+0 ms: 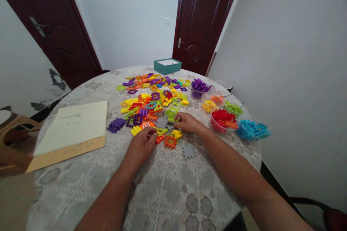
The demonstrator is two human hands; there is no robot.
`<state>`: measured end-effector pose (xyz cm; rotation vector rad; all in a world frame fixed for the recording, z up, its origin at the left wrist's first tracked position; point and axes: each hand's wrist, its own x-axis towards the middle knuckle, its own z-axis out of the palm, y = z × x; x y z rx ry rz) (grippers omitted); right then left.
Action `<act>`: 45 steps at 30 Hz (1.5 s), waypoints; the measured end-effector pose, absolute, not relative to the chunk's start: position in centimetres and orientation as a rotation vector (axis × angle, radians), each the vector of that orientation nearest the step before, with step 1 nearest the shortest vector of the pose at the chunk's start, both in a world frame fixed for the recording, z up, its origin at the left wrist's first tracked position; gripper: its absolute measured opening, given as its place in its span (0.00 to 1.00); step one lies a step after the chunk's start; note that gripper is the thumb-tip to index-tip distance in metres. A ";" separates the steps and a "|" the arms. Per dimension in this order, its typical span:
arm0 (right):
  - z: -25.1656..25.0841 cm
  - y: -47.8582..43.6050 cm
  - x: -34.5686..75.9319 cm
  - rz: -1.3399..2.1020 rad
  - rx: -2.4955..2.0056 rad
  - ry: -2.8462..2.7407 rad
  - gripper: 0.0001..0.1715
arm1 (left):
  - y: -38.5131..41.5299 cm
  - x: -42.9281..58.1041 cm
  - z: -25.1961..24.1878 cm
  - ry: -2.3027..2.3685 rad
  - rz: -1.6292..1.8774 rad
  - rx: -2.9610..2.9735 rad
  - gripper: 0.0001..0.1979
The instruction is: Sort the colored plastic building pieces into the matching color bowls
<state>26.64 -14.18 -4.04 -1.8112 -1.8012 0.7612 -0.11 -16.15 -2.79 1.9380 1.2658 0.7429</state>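
My left hand [142,142] rests at the near left edge of a heap of plastic building pieces, loosely curved, thumb and forefinger apart, with nothing visible between them. Just beyond its fingers lie an orange and white window piece [147,125] and yellow pieces [136,130]. Across the heap, my right hand [186,122] has its fingertips drawn together beside grey pieces [162,122]; whatever they pinch is too small to make out. A lime green frame piece [172,111] lies just beyond that hand. Between the hands and nearer me are an orange square piece [170,141] and a separate grey square piece [189,151].
Tubs of purple [200,87], red [223,119], lime [233,107] and blue pieces [253,129] line the right side. A second mixed heap [146,82] lies farther back, before a green box [167,66]. Left are a paper-topped board [73,124] and purple pieces [116,125].
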 end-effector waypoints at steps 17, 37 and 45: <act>-4.1 -15.8 28.7 0.216 -1.742 -1.430 0.21 | -16.3 0.2 -3.4 1.279 0.751 2.025 0.13; -3.5 -16.8 27.3 0.315 -1.882 -2.045 0.25 | -16.3 0.4 -4.2 1.315 0.801 2.089 0.17; -4.2 -15.8 28.6 0.199 -1.965 -1.825 0.20 | -16.6 0.6 -3.7 1.307 0.850 2.091 0.15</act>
